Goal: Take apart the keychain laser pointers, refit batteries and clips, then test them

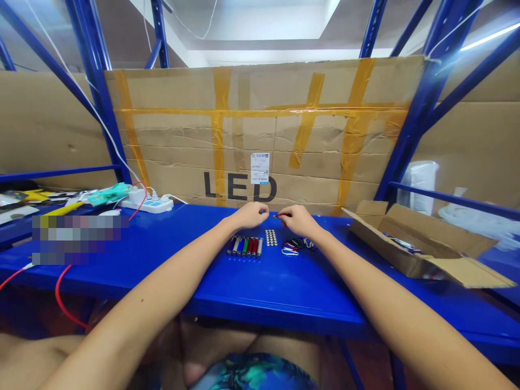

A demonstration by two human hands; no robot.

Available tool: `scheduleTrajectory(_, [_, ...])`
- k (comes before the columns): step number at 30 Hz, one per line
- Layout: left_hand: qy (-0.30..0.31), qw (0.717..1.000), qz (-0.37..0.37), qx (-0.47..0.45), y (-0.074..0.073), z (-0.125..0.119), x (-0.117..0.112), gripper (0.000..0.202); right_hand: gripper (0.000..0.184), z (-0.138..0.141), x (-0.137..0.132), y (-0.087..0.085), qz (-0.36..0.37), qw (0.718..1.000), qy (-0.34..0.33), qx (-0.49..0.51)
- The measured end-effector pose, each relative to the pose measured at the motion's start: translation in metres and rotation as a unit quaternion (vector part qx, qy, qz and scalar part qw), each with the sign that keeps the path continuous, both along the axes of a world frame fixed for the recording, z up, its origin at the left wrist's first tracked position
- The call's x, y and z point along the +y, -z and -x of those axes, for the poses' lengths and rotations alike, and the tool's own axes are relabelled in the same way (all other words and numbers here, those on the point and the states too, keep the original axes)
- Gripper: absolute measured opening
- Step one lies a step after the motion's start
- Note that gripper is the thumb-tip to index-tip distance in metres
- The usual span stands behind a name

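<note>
Both my arms reach forward over a blue table (260,287). My left hand (251,214) is closed, its fingertips pinched near the right hand. My right hand (298,220) is closed on a small red, pen-like item (280,215) that sticks out toward the left hand. Just in front of the hands lie a row of several small coloured keychain flashlights (245,246), a grid of several small silvery button cells (271,237) and a pile of coloured carabiner clips (296,245).
A taped cardboard sheet marked LED (260,135) stands behind the table between blue rack posts. An open cardboard box (422,246) sits at the right. At the left are a white power strip (148,204), red cable (65,303) and assorted clutter.
</note>
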State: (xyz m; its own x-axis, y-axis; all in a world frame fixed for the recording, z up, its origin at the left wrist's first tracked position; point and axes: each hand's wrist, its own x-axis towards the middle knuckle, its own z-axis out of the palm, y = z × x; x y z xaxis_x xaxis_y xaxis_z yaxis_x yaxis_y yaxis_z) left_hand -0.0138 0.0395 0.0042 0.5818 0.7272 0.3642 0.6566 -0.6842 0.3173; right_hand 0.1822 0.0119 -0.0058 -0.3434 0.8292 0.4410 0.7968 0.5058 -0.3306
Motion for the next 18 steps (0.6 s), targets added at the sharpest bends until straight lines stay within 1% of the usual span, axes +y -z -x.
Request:
scheduleTrajectory(2, [-0.032,0.996,-0.044,0.076,0.002,-0.001,0.007,0.021,0.027,-0.004,0.005,0.002,0.021,0.999,0.031,-0.018])
scheduleTrajectory(3, [-0.038,0.992,-0.056,0.108,0.003,-0.003,0.01,0.02,0.027,-0.006,0.007,0.003,0.032,0.998,0.045,-0.028])
scheduleTrajectory(4, [-0.033,0.988,-0.061,0.135,0.005,-0.005,0.014,0.019,0.027,-0.008,0.01,0.005,0.042,0.997,0.057,-0.038])
scheduleTrajectory(6, [-0.002,0.983,-0.064,0.171,0.007,-0.012,0.022,0.018,0.028,-0.011,0.015,0.008,0.056,0.994,0.074,-0.056])
scheduleTrajectory(9, [0.046,0.978,-0.065,0.191,0.01,-0.02,0.033,0.016,0.029,-0.012,0.02,0.011,0.066,0.991,0.089,-0.078])
scheduleTrajectory(12, [0.072,0.976,-0.05,0.198,0.01,-0.025,0.039,0.017,0.028,-0.01,0.021,0.013,0.065,0.99,0.088,-0.094])
scheduleTrajectory(14, [0.078,0.975,-0.031,0.207,0.009,-0.025,0.041,0.019,0.026,-0.008,0.021,0.013,0.064,0.99,0.082,-0.099])
scheduleTrajectory(18, [0.061,0.973,-0.015,0.223,0.006,-0.02,0.043,0.019,0.022,-0.007,0.019,0.013,0.068,0.989,0.08,-0.101])
